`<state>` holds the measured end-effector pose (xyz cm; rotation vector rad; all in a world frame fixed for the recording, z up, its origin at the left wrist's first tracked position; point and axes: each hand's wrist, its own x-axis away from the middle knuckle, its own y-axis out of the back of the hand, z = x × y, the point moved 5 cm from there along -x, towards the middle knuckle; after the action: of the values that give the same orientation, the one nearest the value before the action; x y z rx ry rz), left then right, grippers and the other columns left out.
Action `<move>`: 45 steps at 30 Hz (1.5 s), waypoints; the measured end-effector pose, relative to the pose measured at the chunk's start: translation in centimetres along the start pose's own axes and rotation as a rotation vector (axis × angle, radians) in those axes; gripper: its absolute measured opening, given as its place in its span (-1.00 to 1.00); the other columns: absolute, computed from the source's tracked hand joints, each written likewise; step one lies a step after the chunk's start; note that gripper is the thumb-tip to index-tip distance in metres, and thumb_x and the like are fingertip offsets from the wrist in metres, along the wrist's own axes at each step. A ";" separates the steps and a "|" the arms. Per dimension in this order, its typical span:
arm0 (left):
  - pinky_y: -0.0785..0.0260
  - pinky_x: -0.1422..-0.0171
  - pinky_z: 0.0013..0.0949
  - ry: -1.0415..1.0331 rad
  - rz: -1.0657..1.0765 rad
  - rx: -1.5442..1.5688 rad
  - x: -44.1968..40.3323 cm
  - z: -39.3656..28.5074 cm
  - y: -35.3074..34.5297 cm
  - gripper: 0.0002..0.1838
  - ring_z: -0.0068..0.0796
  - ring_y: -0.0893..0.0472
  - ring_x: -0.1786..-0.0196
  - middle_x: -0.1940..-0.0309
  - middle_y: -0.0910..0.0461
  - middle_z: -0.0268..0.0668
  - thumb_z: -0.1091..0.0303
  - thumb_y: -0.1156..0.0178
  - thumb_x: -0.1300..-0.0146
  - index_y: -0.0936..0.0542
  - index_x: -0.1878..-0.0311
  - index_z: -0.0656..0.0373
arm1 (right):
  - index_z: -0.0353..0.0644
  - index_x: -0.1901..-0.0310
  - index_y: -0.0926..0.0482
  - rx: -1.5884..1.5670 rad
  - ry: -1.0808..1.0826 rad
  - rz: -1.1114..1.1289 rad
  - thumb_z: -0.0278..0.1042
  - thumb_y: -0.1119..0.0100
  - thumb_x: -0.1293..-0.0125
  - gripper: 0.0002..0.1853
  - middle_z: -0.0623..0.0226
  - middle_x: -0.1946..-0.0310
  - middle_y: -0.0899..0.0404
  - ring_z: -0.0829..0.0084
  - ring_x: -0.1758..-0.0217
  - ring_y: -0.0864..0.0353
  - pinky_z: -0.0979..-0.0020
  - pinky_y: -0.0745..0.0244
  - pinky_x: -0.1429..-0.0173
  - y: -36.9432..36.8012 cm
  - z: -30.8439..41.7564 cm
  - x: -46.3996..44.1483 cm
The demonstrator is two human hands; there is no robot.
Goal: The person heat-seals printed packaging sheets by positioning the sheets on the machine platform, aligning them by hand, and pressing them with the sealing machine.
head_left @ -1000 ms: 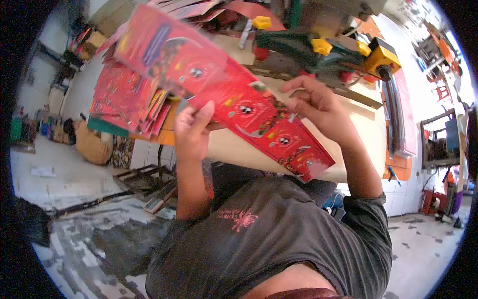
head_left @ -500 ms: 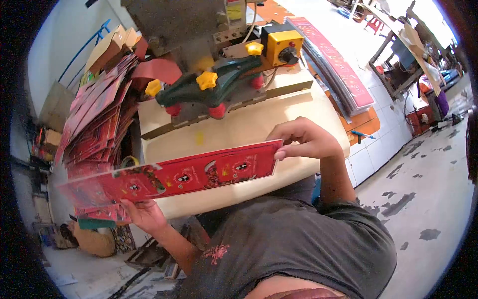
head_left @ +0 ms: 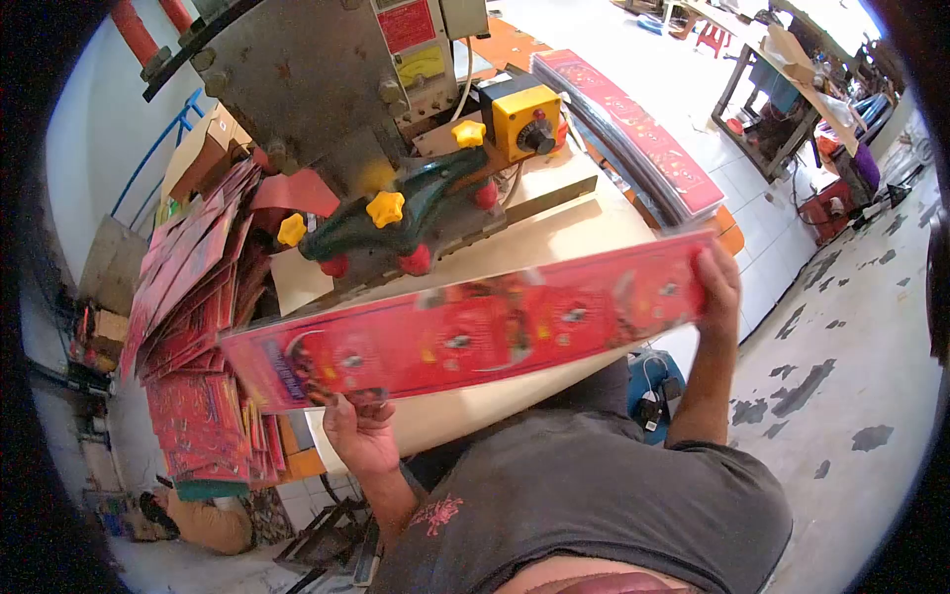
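Observation:
A long red printed strip (head_left: pixel 475 332) is stretched across in front of me, its face smeared a little by motion. My left hand (head_left: pixel 361 436) grips its lower edge near the left end, thumb and fingers closed on it. At the right end, my right hand (head_left: pixel 717 282) is wrapped round the short edge. Behind the strip lies a cream worktop (head_left: pixel 554 238), partly covered by it. Beyond stands a machine with a dark green clamp arm (head_left: pixel 435 203), yellow star knobs (head_left: pixel 385 209) and a yellow control box (head_left: pixel 524 117) with a black dial.
To the left is a heaped pile of red printed sheets (head_left: pixel 198 267), with more sheets (head_left: pixel 198 426) below it. A stack of long red strips (head_left: pixel 633 129) lies at the right, on an orange table (head_left: pixel 730 238). Another person (head_left: pixel 208 520) is low at the left.
The strip has moved to the right with both hands, and its printed face is turned more fully towards me. The view has shifted, so more of the machine shows.

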<state>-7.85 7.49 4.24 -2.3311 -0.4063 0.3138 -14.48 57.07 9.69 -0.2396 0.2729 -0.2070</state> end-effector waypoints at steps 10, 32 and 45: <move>-0.66 0.09 -0.30 -0.108 0.013 0.016 -0.7 0.1 1.2 -0.61 -0.20 -0.79 0.21 0.00 -0.74 -0.04 0.22 -0.28 -0.44 -0.62 -0.13 0.36 | -0.25 -0.22 -0.55 0.026 0.319 -0.636 0.03 -0.26 -0.46 -0.47 0.37 0.04 -0.57 0.46 0.01 -0.54 0.41 -0.46 -0.11 31.9 -0.8 9.3; -0.71 0.12 -0.26 0.083 0.163 -0.798 2.2 2.4 0.4 -0.70 -0.33 -0.76 0.29 0.31 -0.75 -0.06 0.41 -0.14 -0.51 -0.65 -0.10 0.47 | -0.17 -0.07 -0.60 -0.471 0.331 -0.486 -0.34 -0.11 -0.56 -0.82 0.43 0.27 -0.65 0.67 0.47 -0.41 0.61 -0.26 0.52 23.4 -1.2 -3.1; -0.60 0.17 -0.43 0.074 0.166 -1.043 2.6 3.2 -0.2 -0.73 -0.45 -0.76 0.32 0.31 -0.78 -0.09 0.40 -0.19 -0.50 -0.69 -0.08 0.40 | -0.18 0.08 -0.55 -0.554 -0.147 -0.129 -0.36 -0.19 -0.50 -0.89 0.37 0.30 -0.65 0.54 0.39 -0.64 0.55 -0.65 0.39 4.5 -5.0 -24.0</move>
<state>-6.53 10.62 1.88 -3.3950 -0.3883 0.0829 -37.74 65.96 9.60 -0.8196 0.1640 -0.2377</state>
